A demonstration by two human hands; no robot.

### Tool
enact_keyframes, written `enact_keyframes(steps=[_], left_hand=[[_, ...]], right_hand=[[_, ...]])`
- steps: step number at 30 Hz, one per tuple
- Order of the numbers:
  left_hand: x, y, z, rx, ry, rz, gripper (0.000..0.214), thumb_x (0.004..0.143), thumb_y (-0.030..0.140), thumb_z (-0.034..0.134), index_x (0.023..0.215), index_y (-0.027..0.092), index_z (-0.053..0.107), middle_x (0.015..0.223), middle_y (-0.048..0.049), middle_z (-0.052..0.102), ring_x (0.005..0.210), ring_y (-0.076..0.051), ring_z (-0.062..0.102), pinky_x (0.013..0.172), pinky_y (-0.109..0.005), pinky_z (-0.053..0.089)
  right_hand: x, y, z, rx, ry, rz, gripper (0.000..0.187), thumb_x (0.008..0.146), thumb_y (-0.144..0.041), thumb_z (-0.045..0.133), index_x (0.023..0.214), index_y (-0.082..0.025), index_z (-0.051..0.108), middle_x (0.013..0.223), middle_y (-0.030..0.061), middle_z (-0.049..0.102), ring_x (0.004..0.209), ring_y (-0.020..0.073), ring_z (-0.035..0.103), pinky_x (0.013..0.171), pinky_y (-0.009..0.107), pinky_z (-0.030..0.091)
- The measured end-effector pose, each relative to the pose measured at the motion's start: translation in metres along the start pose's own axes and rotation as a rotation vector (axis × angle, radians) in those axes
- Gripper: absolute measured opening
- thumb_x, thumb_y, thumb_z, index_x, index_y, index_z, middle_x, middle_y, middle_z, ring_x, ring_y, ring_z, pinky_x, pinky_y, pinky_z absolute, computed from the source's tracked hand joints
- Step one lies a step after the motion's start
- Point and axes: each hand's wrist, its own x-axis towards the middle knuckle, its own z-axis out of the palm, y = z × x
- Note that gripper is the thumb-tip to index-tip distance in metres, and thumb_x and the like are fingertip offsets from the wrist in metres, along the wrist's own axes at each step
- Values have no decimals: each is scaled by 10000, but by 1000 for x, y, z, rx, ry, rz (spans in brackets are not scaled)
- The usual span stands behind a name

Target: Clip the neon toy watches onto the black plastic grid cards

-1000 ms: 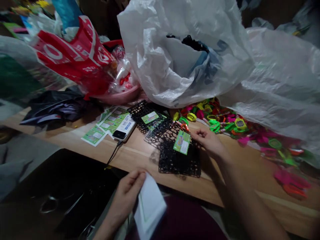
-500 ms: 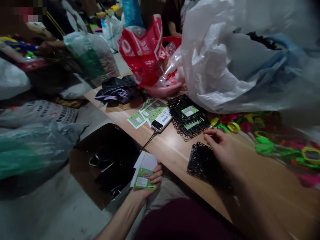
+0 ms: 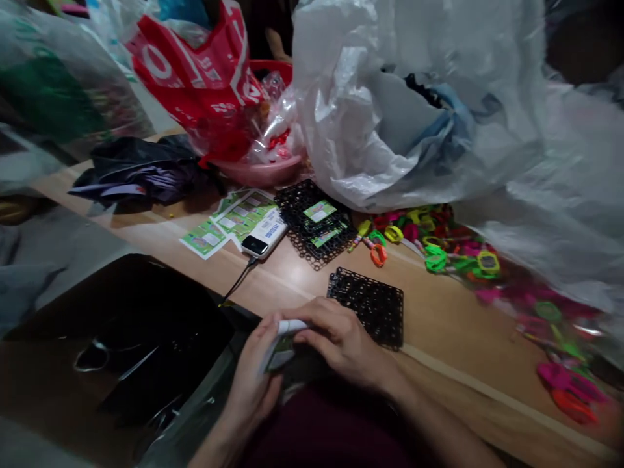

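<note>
In front of my body, near the table's edge, my left hand [image 3: 256, 367] grips several green-and-white printed cards [image 3: 283, 351]. My right hand [image 3: 341, 338] has its fingers closed on the upper right edge of the same cards, which look bent there. Just beyond the right hand lies a stack of black plastic mesh sheets [image 3: 373, 305]. Farther back, more black mesh [image 3: 297, 227] carries two green labels [image 3: 319, 211]. Left of it, a white power bank [image 3: 264, 235] with a cable rests against green printed sheets [image 3: 205, 239].
Colourful toy watches [image 3: 436, 257] spread along the table's right side. Behind stand a big white plastic bag [image 3: 336, 130], a red bag [image 3: 195, 84] and a pink basin [image 3: 263, 172]. A black umbrella-like bundle [image 3: 141, 166] lies at left. A black-lined box [image 3: 160, 286] stands below the edge.
My right hand has left the mesh and toy watches and come to the cards in my left hand. The cards are now tilted and bent. The view has turned to the right.
</note>
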Motion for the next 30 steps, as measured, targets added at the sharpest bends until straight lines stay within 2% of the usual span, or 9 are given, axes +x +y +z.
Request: enact_keyframes(steps=[4, 6, 8, 11, 14, 18, 23, 27, 30], left_hand=[[-7, 14, -2, 246, -96, -161, 491, 729, 567, 841, 944, 132, 765, 817, -68, 748, 780, -204, 683, 722, -285, 549], [-8, 13, 0, 377, -146, -141, 481, 734, 496, 859, 1036, 133, 768, 842, -74, 762, 826, -215, 693, 767, -291, 544], [-8, 8, 5, 430, -132, -88, 471, 756, 462, 848, 1090, 141, 761, 867, -76, 768, 853, -215, 693, 776, -283, 535], [-6, 0, 12, 429, -106, 2, 480, 785, 461, 820, 1155, 166, 741, 909, -72, 766, 868, -209, 681, 767, -275, 525], [-7, -5, 16, 462, -132, 73, 452, 831, 468, 778, 1180, 185, 731, 949, -62, 748, 874, -189, 649, 813, -273, 514], [-9, -9, 14, 566, -108, 115, 398, 901, 533, 673, 1034, 167, 756, 891, -50, 689, 821, -168, 565, 782, -256, 477], [-9, -19, 9, 680, -24, 164, 378, 909, 534, 657, 868, 162, 707, 777, -12, 570, 754, -141, 441, 705, -232, 408], [-10, -24, 12, 597, 28, 147, 364, 885, 527, 690, 810, 171, 682, 747, 2, 566, 745, -136, 445, 680, -219, 404], [-12, -24, 18, 434, 85, 59, 348, 844, 536, 730, 878, 190, 713, 812, -15, 645, 803, -161, 528, 695, -227, 454]], right_hand=[[-10, 10, -12, -174, -18, 42, 315, 1028, -246, 611, 1341, -225, 615, 1174, 80, 681, 1101, 208, 622, 986, 393, 498], [-14, 12, -11, -310, 53, 3, 390, 1019, -250, 617, 1402, -196, 564, 1325, 140, 616, 1233, 262, 552, 1068, 477, 451], [-18, 10, -7, -427, 158, -14, 390, 1002, -240, 632, 1383, -174, 576, 1392, 176, 559, 1280, 310, 491, 1086, 540, 415], [-23, 4, -1, -472, 217, -10, 214, 1000, -209, 623, 1208, -191, 668, 1218, 133, 633, 1129, 290, 529, 974, 501, 463], [-28, 2, 2, -436, 221, -31, 174, 1016, -181, 588, 1163, -190, 681, 1096, 104, 669, 1016, 255, 543, 882, 431, 495], [-32, 5, 3, -450, 181, -53, 170, 1033, -172, 544, 1120, -159, 691, 1047, 106, 679, 966, 243, 544, 847, 386, 509], [-36, 7, 10, -541, 192, -75, 244, 1066, -192, 458, 1000, -162, 692, 954, 92, 671, 884, 221, 557, 776, 350, 489], [-41, 9, 19, -576, 241, -110, 309, 1074, -192, 413, 900, -185, 668, 892, 80, 657, 821, 209, 553, 718, 333, 468], [-45, 10, 23, -539, 273, -149, 266, 1060, -182, 440, 922, -180, 667, 904, 86, 665, 805, 211, 562, 706, 336, 486]])
